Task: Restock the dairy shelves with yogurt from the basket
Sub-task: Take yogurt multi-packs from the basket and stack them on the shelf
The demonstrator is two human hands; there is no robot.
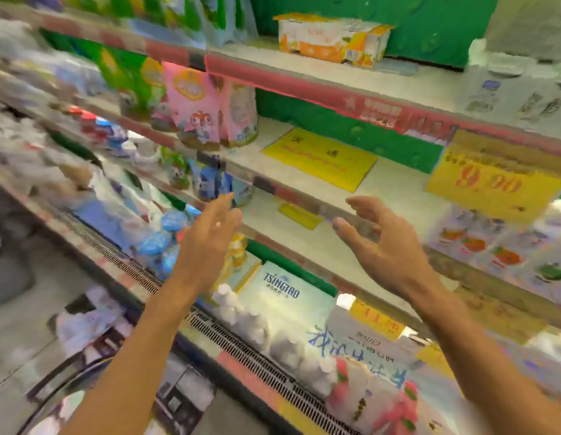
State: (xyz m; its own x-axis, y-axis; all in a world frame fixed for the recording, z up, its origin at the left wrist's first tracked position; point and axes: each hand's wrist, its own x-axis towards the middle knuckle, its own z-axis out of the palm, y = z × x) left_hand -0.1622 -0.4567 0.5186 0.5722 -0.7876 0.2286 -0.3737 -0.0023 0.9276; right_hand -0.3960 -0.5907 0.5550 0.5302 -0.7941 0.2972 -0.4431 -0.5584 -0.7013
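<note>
Shelf-front [304, 196]: left hand [210, 233], right hand [383, 243] open, empty.

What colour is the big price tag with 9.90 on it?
The price tag is yellow with red numbers, seen in the head view.

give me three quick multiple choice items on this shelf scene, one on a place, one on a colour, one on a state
1. Where is the orange-and-white yogurt pack?
A. top shelf
B. floor
C. in a hand

2. What colour is the big price sign reading 9.90?
A. blue
B. yellow
C. black

3. What are the hands doing?
A. both hold cartons
B. one grips a bottle
C. both open, holding nothing

Answers: 1 A, the pack sits alone on the top shelf. 2 B, yellow with red digits. 3 C, the left hand and right hand reach out with spread fingers, empty.
</note>
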